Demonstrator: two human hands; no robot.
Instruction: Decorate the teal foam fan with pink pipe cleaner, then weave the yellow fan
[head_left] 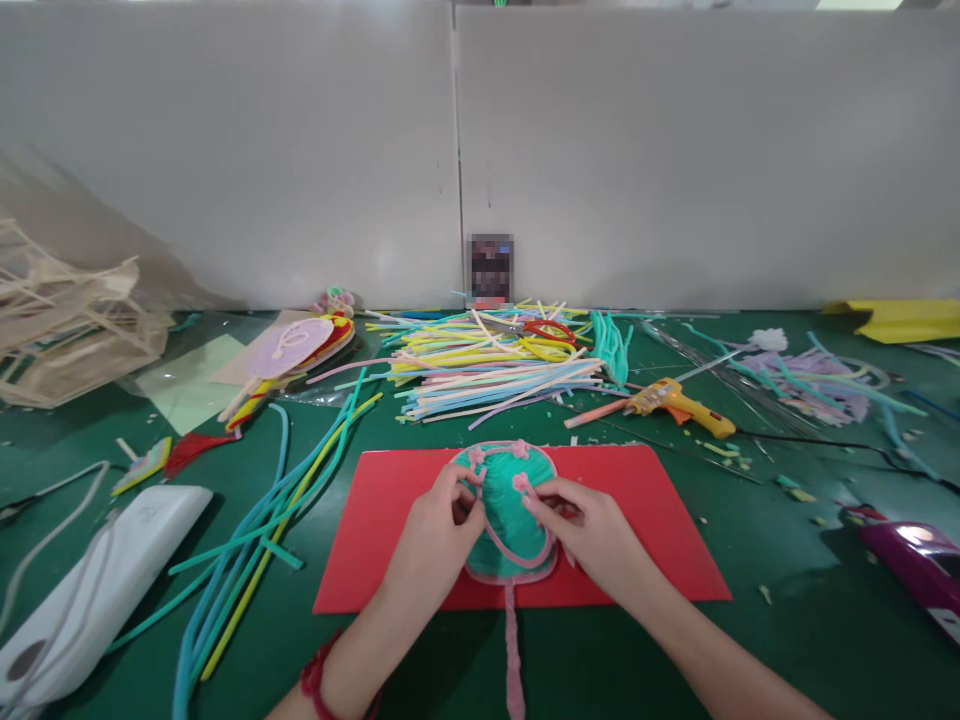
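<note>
A round fan shape (517,515) of teal fuzzy pipe cleaner with a pink rim lies on a red sheet. Its twisted pink handle (513,650) points toward me. Small pink flowers (520,449) sit near its upper rim. Across the teal face curves a loose pink pipe cleaner (504,545), sagging in a U between my hands. My left hand (450,515) is closed in a pinch on one end at the fan's left side. On the right, my right hand (574,510) pinches the other part, close to another pink flower (521,483); its fingertips partly hide what they hold.
The red sheet (390,530) lies on a green table. Behind it are piled pipe cleaners (495,375) with red-handled scissors (551,330). A yellow glue gun (679,403) lies right of them. Loose strands (262,540) and a white power strip (112,590) are at left; a purple tool (915,560) at right.
</note>
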